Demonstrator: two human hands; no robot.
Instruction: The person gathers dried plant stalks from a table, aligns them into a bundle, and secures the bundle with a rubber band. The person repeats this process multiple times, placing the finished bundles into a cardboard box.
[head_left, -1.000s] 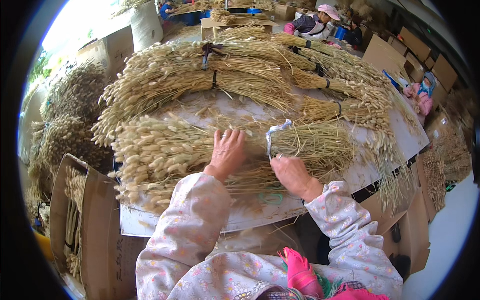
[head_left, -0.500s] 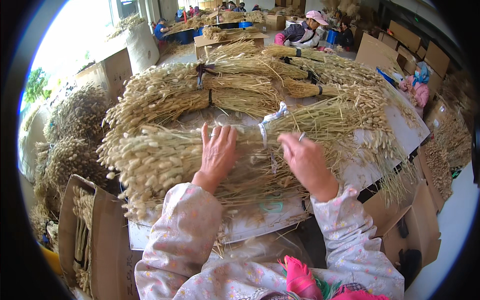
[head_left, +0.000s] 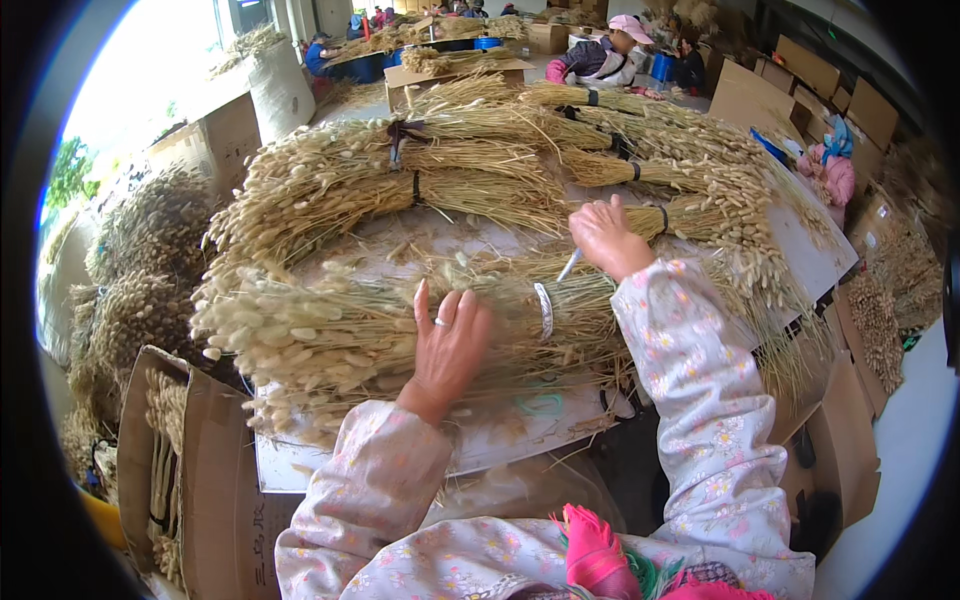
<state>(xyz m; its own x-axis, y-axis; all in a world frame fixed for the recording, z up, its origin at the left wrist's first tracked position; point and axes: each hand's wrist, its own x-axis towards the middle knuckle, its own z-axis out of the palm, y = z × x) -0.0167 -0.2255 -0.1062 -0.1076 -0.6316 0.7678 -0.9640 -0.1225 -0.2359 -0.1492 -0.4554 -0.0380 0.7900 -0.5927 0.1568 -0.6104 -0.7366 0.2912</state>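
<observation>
A loose bundle of dried bunny-tail grass (head_left: 300,318) lies across the near part of the table, its fluffy heads to the left and stalks to the right. My left hand (head_left: 448,350) rests on its stalks with fingers stretched and apart. A whitish patterned tie strip (head_left: 545,310) goes around the stalks just right of that hand. Above the bundle's far side, my right hand (head_left: 608,238) is closed on the strip's end, which shows as a taut white piece below the fingers. Right beside this hand lies another grass bundle with a black band (head_left: 662,218).
Banded grass bundles (head_left: 480,190) are piled at the table's far side. An open cardboard box (head_left: 205,470) with grass stands at left, another box (head_left: 840,440) at right. Co-workers sit beyond, one in a pink cap (head_left: 630,28). The white table edge (head_left: 360,478) runs before me.
My right hand has moved away and slightly right, drawing the strip's end across to the bundle's far side. The strip now lies flatter around the stalks. My left hand has shifted slightly nearer.
</observation>
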